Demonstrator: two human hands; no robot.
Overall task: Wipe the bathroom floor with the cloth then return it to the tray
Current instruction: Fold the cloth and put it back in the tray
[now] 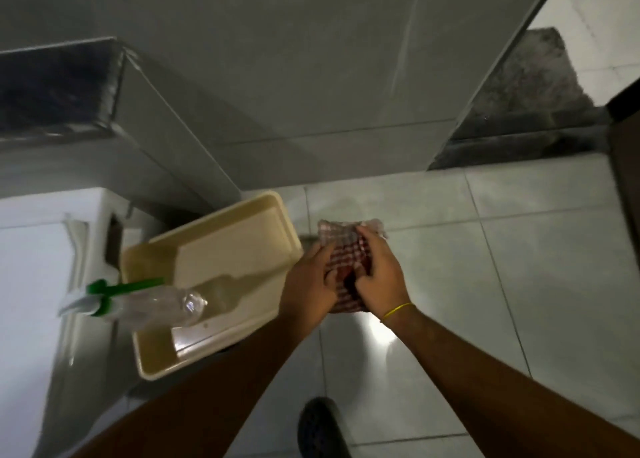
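Beside tray [239, 211] | both hands grip cloth [343, 249] | spray bottle [138, 301] in tray

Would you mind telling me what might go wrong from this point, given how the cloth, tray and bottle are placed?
1. The spray bottle lies across the tray, its head past the rim; dropping the cloth in could knock it out.
2. Both the left hand and right hand grip the bunched cloth, so neither can steady the tray.
3. The floor looks glossy, possibly wet, near the shoe.
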